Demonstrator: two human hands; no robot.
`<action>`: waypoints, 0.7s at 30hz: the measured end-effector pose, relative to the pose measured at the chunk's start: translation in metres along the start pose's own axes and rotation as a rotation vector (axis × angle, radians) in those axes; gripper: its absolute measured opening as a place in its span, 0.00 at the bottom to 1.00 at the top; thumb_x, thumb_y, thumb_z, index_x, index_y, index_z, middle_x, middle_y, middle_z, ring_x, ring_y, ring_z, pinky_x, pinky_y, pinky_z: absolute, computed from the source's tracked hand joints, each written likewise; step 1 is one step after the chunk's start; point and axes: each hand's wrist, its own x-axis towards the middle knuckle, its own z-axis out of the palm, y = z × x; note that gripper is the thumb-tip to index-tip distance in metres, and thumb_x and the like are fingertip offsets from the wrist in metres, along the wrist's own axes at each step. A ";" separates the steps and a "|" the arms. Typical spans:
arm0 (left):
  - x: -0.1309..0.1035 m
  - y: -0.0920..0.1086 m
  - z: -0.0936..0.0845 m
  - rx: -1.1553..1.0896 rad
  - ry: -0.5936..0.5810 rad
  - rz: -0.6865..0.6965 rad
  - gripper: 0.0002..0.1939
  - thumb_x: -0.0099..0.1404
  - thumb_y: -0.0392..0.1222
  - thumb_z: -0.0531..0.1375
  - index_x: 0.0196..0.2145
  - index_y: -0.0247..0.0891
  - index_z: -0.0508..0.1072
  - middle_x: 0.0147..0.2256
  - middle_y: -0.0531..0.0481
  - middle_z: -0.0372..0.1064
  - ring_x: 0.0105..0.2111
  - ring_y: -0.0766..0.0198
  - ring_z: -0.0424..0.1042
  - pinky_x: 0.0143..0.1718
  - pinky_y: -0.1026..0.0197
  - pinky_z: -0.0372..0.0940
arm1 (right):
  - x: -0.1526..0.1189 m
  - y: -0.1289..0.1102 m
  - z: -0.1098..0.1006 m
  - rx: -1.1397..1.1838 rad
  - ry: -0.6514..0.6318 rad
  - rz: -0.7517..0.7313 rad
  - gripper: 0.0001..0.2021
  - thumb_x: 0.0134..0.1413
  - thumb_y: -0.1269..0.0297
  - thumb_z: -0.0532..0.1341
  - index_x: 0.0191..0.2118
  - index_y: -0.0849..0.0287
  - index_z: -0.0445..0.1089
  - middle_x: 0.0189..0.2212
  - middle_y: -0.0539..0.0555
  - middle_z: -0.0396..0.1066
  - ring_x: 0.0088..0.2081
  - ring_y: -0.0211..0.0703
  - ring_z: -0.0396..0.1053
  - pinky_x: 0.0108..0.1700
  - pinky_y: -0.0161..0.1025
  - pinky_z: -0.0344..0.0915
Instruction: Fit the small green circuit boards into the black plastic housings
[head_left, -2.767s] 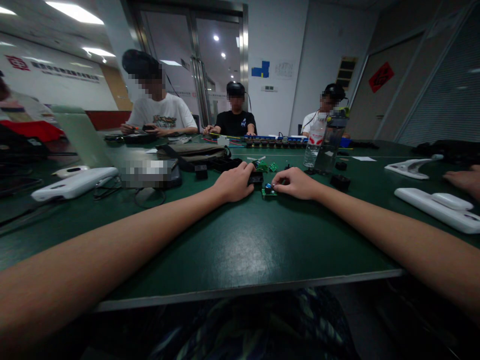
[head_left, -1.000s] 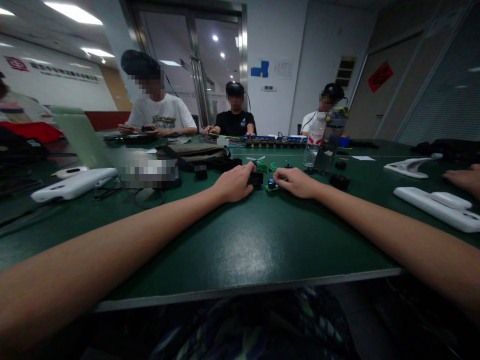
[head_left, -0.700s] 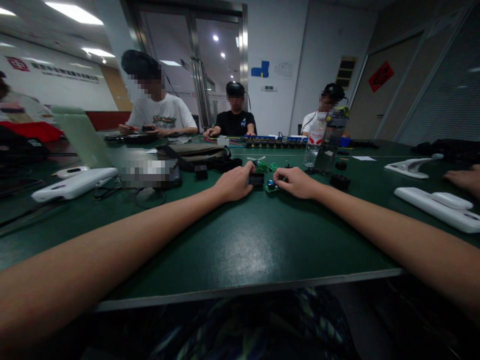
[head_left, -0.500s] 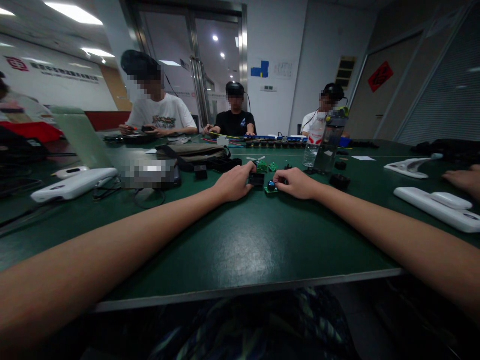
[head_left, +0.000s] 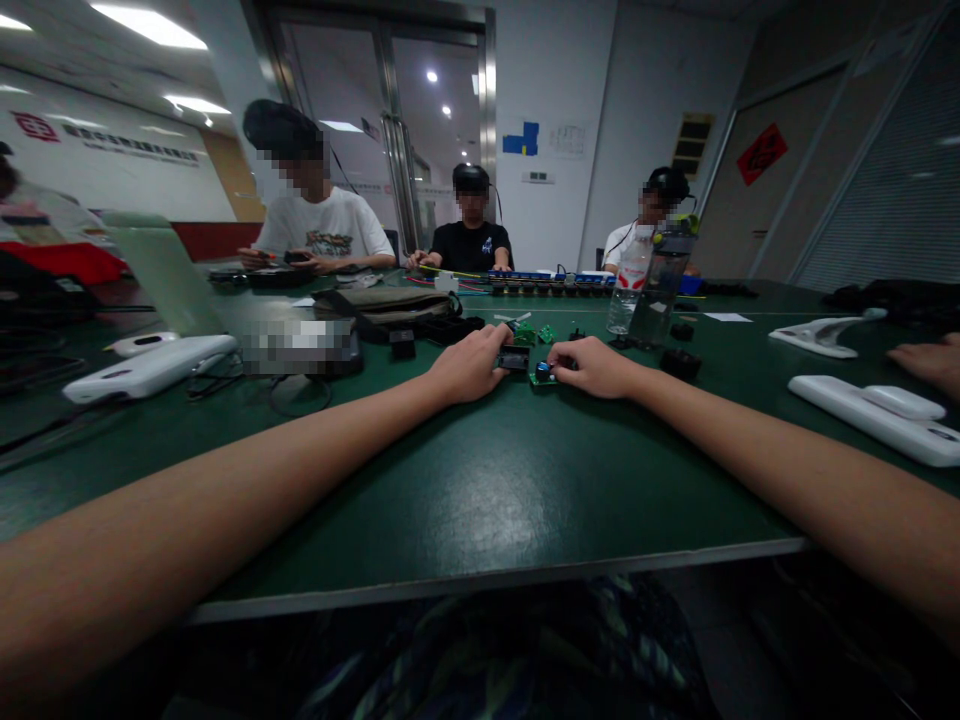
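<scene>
My left hand (head_left: 471, 364) grips a small black open case (head_left: 514, 358) between thumb and fingers, low over the green table. Just right of it, my right hand (head_left: 592, 366) pinches a small green circuit board (head_left: 541, 379) that carries a dark blue, shiny round part. The case and the board are close together, with a narrow gap between them. Behind my hands lie several loose green pieces (head_left: 525, 332). The fingertips of my right hand are partly hidden behind the blue part and the knuckles.
A clear bottle (head_left: 628, 290) and a grey bottle (head_left: 660, 295) stand behind my right hand. Black blocks (head_left: 679, 363) lie nearby. White devices (head_left: 154, 368) sit left, others right. A grey-brown bag (head_left: 390, 305) lies behind. Three people sit opposite; another person's hand (head_left: 930, 362) rests far right.
The black case in my left hand has tilted slightly, so more of its inside shows. My right hand and the board have hardly moved.
</scene>
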 end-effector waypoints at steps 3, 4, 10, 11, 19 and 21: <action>0.000 0.001 0.000 -0.001 -0.002 -0.014 0.20 0.63 0.40 0.58 0.52 0.41 0.60 0.51 0.43 0.66 0.52 0.52 0.70 0.52 0.52 0.66 | 0.001 0.001 0.000 -0.001 -0.002 0.001 0.06 0.56 0.70 0.59 0.35 0.61 0.74 0.29 0.51 0.72 0.30 0.38 0.64 0.37 0.35 0.56; 0.000 0.001 0.000 -0.002 -0.003 -0.016 0.20 0.63 0.40 0.58 0.52 0.41 0.60 0.51 0.43 0.66 0.52 0.52 0.70 0.52 0.52 0.66 | 0.001 0.001 0.000 -0.003 -0.005 0.001 0.06 0.56 0.70 0.59 0.35 0.61 0.74 0.29 0.51 0.72 0.30 0.38 0.64 0.36 0.34 0.56; -0.001 0.003 -0.002 0.031 0.015 -0.008 0.20 0.63 0.42 0.59 0.52 0.41 0.61 0.51 0.44 0.65 0.52 0.53 0.68 0.52 0.53 0.67 | 0.000 0.000 -0.001 -0.007 -0.019 0.018 0.06 0.56 0.70 0.58 0.35 0.62 0.73 0.29 0.52 0.71 0.30 0.37 0.64 0.36 0.34 0.55; -0.001 0.004 -0.003 0.048 0.027 -0.005 0.19 0.64 0.43 0.59 0.52 0.41 0.61 0.51 0.43 0.65 0.52 0.52 0.67 0.52 0.52 0.67 | 0.000 0.000 -0.001 -0.009 -0.021 0.022 0.06 0.56 0.70 0.58 0.35 0.62 0.73 0.29 0.52 0.71 0.30 0.37 0.64 0.36 0.34 0.56; -0.002 0.009 -0.007 0.046 0.078 -0.035 0.21 0.61 0.45 0.59 0.49 0.35 0.62 0.44 0.39 0.70 0.46 0.49 0.72 0.49 0.51 0.67 | 0.000 0.001 0.000 -0.015 -0.012 0.003 0.05 0.57 0.69 0.59 0.34 0.62 0.72 0.28 0.51 0.70 0.29 0.37 0.63 0.36 0.34 0.56; -0.002 0.009 -0.007 0.033 0.051 -0.062 0.23 0.61 0.46 0.58 0.51 0.35 0.60 0.41 0.40 0.72 0.42 0.49 0.75 0.44 0.52 0.68 | 0.000 0.001 0.000 -0.012 -0.011 0.006 0.05 0.57 0.69 0.59 0.34 0.62 0.72 0.28 0.51 0.70 0.30 0.37 0.64 0.36 0.34 0.56</action>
